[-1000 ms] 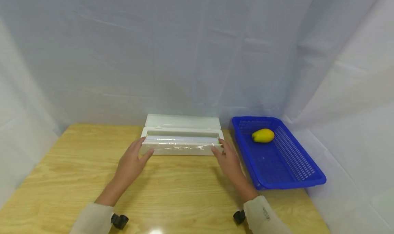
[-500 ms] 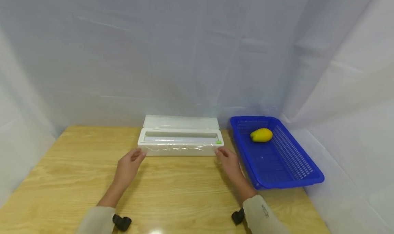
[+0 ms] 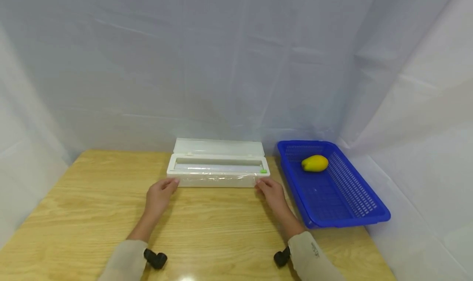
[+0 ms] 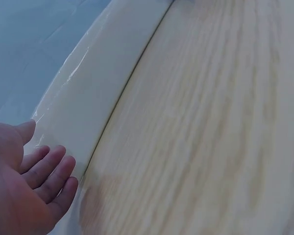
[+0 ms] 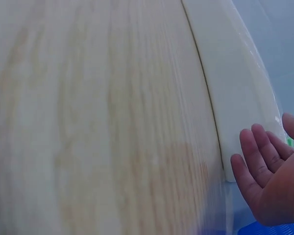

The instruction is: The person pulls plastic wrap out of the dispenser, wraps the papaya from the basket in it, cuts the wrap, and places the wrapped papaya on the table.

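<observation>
Centrally on the wooden desk (image 3: 214,223), a white box (image 3: 171,167) with its lid (image 3: 219,147) tipped back along the far side and a whitish roll (image 3: 218,167) inside. Down over the front face, clear film (image 3: 214,177), glossy and streaked with wrinkles. At the left front corner of the box, the left hand (image 3: 159,197), fingers gently bent and thumb apart from them in the wrist view; at the right front corner, the right hand (image 3: 274,195), likewise loose-fingered, near a green piece (image 3: 263,171) on the rim. Box front just beyond and between both sets of fingertips. Cannot tell touch from near miss at the film. Right of the right hand, a blue basket (image 3: 319,199) with a yellow fruit (image 3: 315,163) toward its far end.
</observation>
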### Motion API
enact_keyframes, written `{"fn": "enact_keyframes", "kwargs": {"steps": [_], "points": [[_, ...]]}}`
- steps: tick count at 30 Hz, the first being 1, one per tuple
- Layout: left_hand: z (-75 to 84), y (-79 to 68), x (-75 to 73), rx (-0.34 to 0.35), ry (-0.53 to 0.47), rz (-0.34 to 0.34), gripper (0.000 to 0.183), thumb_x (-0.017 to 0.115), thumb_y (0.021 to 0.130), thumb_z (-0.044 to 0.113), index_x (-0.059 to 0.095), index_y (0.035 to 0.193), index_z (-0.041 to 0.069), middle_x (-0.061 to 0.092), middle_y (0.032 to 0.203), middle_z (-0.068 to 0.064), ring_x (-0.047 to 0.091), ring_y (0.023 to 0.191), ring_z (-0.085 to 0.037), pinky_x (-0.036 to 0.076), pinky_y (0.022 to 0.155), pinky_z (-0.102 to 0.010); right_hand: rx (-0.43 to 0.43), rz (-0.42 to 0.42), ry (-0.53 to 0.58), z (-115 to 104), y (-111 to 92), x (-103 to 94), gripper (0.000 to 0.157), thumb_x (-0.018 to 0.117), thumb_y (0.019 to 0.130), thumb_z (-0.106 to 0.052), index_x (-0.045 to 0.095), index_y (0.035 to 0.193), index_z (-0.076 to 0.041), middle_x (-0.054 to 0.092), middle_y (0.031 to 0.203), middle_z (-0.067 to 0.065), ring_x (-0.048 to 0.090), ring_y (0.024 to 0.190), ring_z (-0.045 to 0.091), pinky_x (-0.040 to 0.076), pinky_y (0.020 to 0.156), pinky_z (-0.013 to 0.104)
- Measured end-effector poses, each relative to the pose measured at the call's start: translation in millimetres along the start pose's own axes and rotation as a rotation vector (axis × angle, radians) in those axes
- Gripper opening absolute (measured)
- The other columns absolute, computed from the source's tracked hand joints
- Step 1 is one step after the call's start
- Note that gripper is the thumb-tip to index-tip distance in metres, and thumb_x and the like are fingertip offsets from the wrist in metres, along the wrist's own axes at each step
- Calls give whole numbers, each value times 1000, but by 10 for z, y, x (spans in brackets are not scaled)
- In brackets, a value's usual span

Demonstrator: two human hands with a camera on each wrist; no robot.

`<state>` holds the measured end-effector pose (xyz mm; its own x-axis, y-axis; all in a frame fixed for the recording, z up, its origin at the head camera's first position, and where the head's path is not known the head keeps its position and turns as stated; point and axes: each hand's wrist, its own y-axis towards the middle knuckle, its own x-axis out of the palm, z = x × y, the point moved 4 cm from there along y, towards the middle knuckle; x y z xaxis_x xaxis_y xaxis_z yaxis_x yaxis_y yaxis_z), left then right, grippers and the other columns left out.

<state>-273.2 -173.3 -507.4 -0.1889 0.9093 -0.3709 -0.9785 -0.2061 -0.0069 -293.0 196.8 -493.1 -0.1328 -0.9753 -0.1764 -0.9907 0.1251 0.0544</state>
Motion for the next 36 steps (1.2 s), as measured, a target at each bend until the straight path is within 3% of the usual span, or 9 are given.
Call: {"fn": "enact_keyframes", "kwargs": {"steps": [2, 8, 14, 22, 27, 36], "points": [[2, 14, 13, -3, -13, 21, 54, 57, 101, 50, 67, 127, 4, 72, 118, -17, 67, 107, -28, 52, 80, -22, 15, 11, 25, 72, 48, 2, 26, 67, 98, -14, 70, 107, 10, 72, 85, 8, 69, 79, 22, 60, 76, 32], [13, 26, 14, 2, -114, 70, 42, 62, 101, 38, 68, 120, 1, 74, 111, -14, 71, 94, -18, 56, 78, -20, 32, 40, 54, 54, 65, 18, 26, 66, 98, -14, 69, 105, 11, 68, 77, 3, 66, 69, 18, 60, 70, 29], [49, 36, 7, -19, -277, 55, 32, 67, 98, 22, 65, 116, -3, 75, 95, -1, 68, 82, -7, 58, 81, -22, 37, 68, 58, 6, 92, 1, 22, 66, 97, -12, 68, 100, 10, 64, 72, 1, 64, 61, 13, 58, 64, 25], [170, 79, -62, 4, -204, -4, 39, 63, 101, 33, 64, 119, -1, 74, 105, -6, 67, 79, -11, 58, 74, -29, 18, 65, 105, -125, 162, -17, 23, 66, 97, -11, 66, 98, 11, 62, 72, 1, 62, 58, 10, 58, 62, 25], [223, 93, -70, -10, -244, -9, 38, 65, 100, 30, 63, 121, -2, 74, 110, -11, 68, 78, -11, 59, 73, -29, 20, 60, 134, -179, 190, -21, 20, 66, 97, -9, 67, 100, 10, 68, 75, 2, 64, 56, 11, 59, 61, 25], [304, 80, -61, -43, -347, 16, 37, 70, 97, 24, 63, 119, -4, 74, 85, 5, 64, 69, -6, 58, 66, -22, 10, 105, 268, -184, 191, -14, 21, 67, 93, 1, 66, 107, 16, 74, 80, 8, 69, 56, 12, 61, 63, 26]]}}
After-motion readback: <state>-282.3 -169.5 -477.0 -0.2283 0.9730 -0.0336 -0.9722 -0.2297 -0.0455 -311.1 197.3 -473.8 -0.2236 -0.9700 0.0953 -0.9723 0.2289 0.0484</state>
